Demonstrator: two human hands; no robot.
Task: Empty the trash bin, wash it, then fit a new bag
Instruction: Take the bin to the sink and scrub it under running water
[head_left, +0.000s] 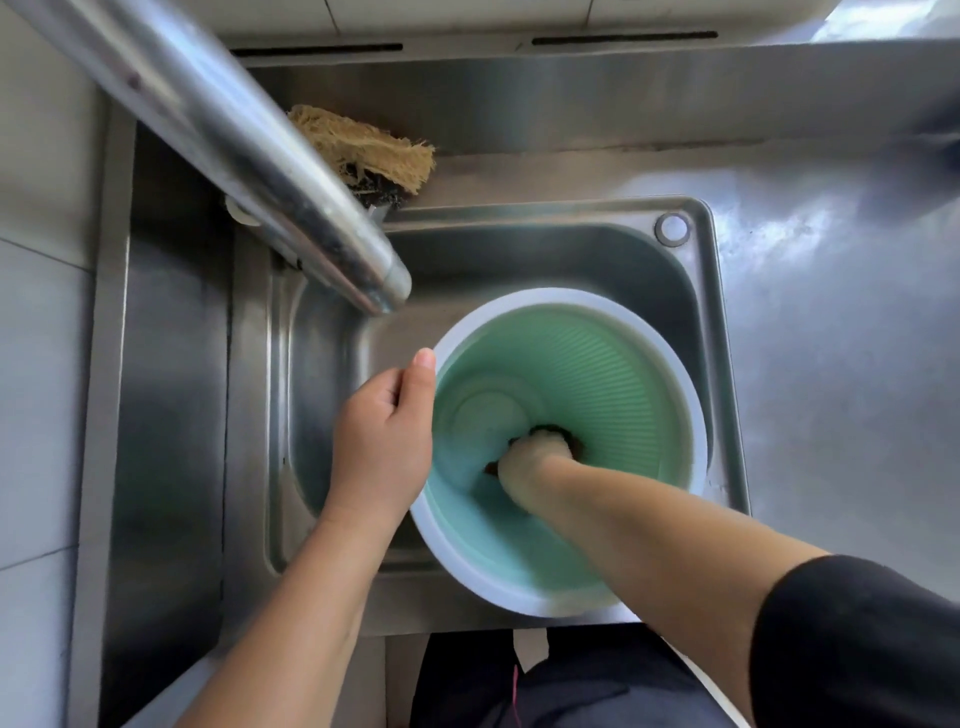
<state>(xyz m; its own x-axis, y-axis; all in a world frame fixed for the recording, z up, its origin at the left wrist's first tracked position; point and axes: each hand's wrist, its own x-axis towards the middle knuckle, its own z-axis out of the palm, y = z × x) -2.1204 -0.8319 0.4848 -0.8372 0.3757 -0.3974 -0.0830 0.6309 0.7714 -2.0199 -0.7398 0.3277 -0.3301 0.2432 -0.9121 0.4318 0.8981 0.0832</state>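
Note:
A round trash bin (613, 374) with a white rim and ribbed mint-green inside stands upright in the steel sink (332, 395). My left hand (382, 441) grips the bin's left rim, thumb on the edge. My right hand (535, 457) reaches deep inside the bin, down at its bottom, closed on a dark scrubber (563, 434) that shows only partly past my fingers. No bag lines the bin.
The steel faucet spout (270, 171) slants from the upper left and ends just above the bin's rim. A tan loofah scrubber (369, 150) lies on the ledge behind the basin. Steel counter (831, 338) extends to the right; tiled wall stands at the left.

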